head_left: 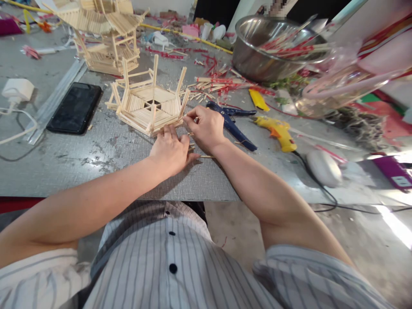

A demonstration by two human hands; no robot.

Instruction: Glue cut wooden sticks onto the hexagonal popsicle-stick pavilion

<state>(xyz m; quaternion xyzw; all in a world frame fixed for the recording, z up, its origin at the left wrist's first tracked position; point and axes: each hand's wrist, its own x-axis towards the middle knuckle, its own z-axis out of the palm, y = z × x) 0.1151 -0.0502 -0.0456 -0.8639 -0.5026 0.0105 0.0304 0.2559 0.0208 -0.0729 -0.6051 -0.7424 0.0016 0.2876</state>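
Note:
A six-sided frame of thin wooden sticks [135, 122] lies on the table, with short upright posts at its corners and a small dark opening in its middle. My left hand [170, 150] grips its front edge with bent fingertips, the thumb lower and apart. A few loose sticks [192, 148] show beside that thumb, partly hidden. At the frame's right corner, close to a post, my right hand [206, 126] is closed in a pinch; whatever is between its fingertips is too small to make out.
Dark blue cutting pliers [233, 124] and a yellow glue gun [278, 133] lie to the right. A steel pot [251, 56] holding red-wrapped sticks stands behind. To the left are a black phone [75, 108], clear glue sticks [58, 101] and a taller stick tower [111, 56].

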